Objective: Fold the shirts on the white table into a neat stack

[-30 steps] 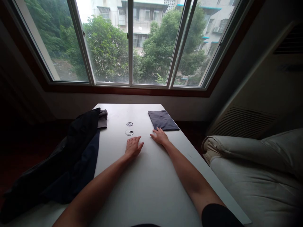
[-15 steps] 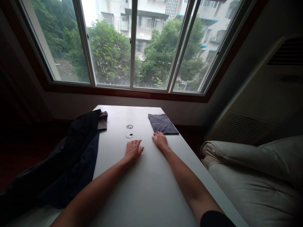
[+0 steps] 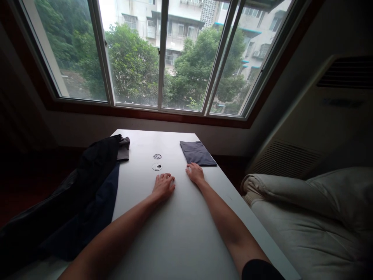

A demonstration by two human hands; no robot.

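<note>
My left hand (image 3: 163,185) rests palm down on the white table (image 3: 175,233), just below two round inserts set in its top. Its fingers are loosely bent and it holds nothing. Beside the near edge of a folded dark grey garment (image 3: 198,153) lies my right hand (image 3: 195,172), also palm down with nothing in it. The right fingertips are close to the garment's lower left corner; whether they touch it I cannot tell. The garment lies flat in a neat rectangle along the table's right edge.
Dark clothes (image 3: 87,182), black and navy with a grey piece (image 3: 124,149), drape over the table's left edge. Two round inserts (image 3: 157,167) sit mid-table. A pale sofa (image 3: 294,206) and a floor-standing air conditioner (image 3: 317,116) are at the right. A window (image 3: 157,58) faces me.
The view has shifted slightly, moving the scene a little to the left. My left fingers have drawn in somewhat, with the thumb closer to them. The garments have not moved on the table.
</note>
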